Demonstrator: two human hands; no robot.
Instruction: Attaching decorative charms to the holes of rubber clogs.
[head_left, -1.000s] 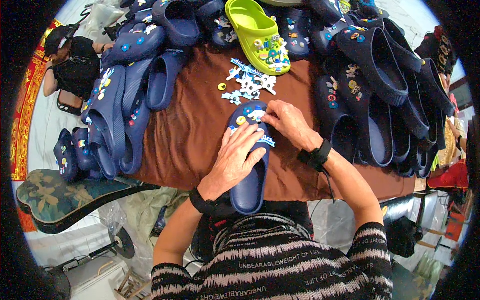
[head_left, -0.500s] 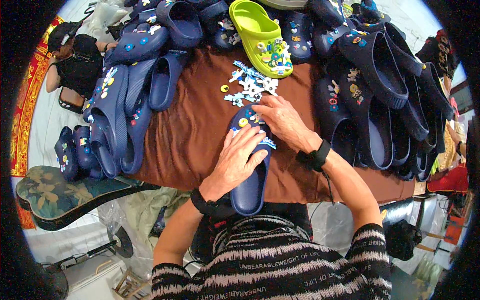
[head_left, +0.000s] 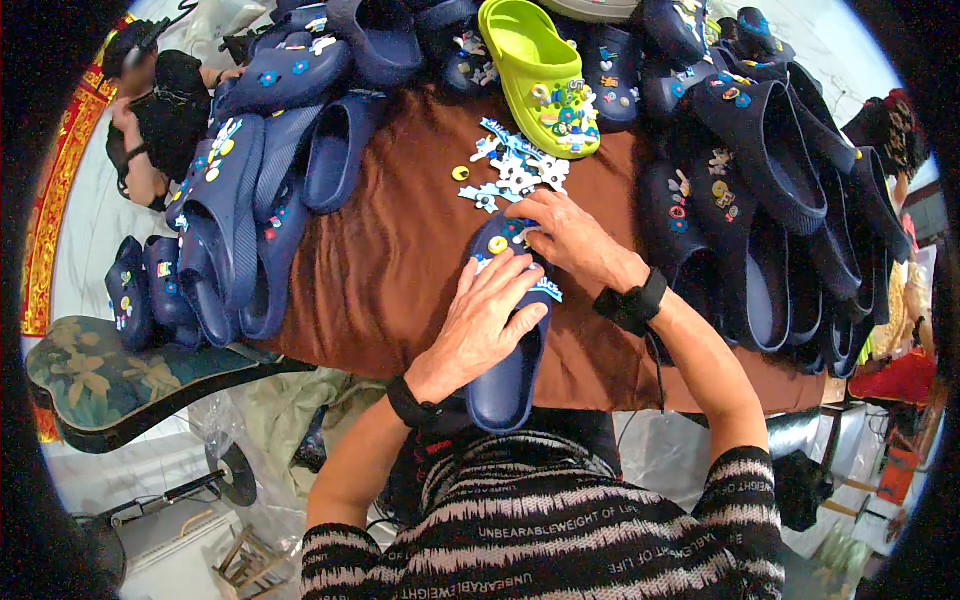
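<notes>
A navy clog (head_left: 503, 390) lies in front of me with its toe pointing away, round and flower-shaped charms on its upper. My left hand (head_left: 490, 310) rests flat across the upper, fingers stretched out. Over the toe bends my right hand (head_left: 575, 240), its thumb and fingers drawn together at the charms; what they pinch, if anything, is hidden. Just beyond the toe is a pile of white and blue charms (head_left: 520, 172), with a small yellow round charm (head_left: 460, 173) beside it. A lime-green clog (head_left: 535, 50) covered with charms stands behind the pile.
Stacked navy clogs (head_left: 225, 210) line the left of the brown cloth (head_left: 400, 200), and more navy clogs (head_left: 765, 220) crowd the right and back. A patterned cushioned seat (head_left: 130, 375) stands at the near left. Another person (head_left: 165, 110) is at the far left.
The view has shifted a little, moving the scene slightly right. My right fingers have shifted slightly over the toe; my left hand keeps its place on the clog. The other person's arm has moved.
</notes>
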